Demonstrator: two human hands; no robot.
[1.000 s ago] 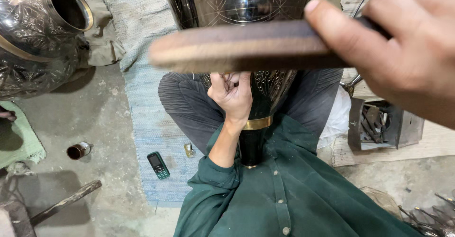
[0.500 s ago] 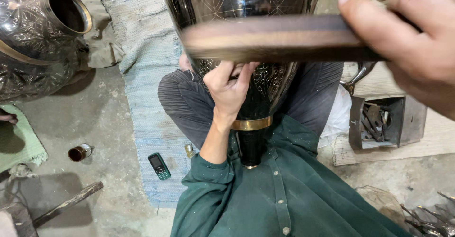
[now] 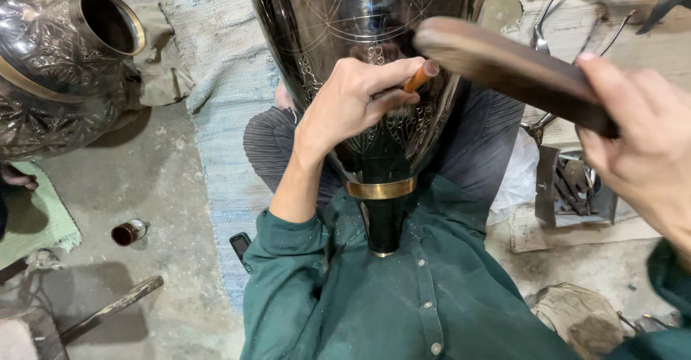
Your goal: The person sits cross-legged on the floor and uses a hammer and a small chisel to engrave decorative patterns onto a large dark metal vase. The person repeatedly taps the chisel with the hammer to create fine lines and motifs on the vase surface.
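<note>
A large dark metal vase (image 3: pixel 345 36) with fine engraved line patterns and a brass band (image 3: pixel 380 188) rests in my lap, its narrow base against my green shirt. My left hand (image 3: pixel 353 101) is closed around a small orange-tipped chisel (image 3: pixel 420 76) and presses it against the vase's side. My right hand (image 3: pixel 640 151) grips a dark wooden mallet (image 3: pixel 511 69), whose end is right at the chisel's top.
A second engraved dark vase (image 3: pixel 57 65) lies on its side at the upper left. A small tin (image 3: pixel 128 231), a phone (image 3: pixel 241 248) and a wooden stick (image 3: pixel 108 308) lie on the concrete floor. A box of metal tools (image 3: pixel 572 191) stands at the right. I sit on a blue woven mat (image 3: pixel 216 115).
The mallet has swung down from a level position across the vase onto the chisel's top. My left hand has shifted up the vase and the chisel tip has come into view.
</note>
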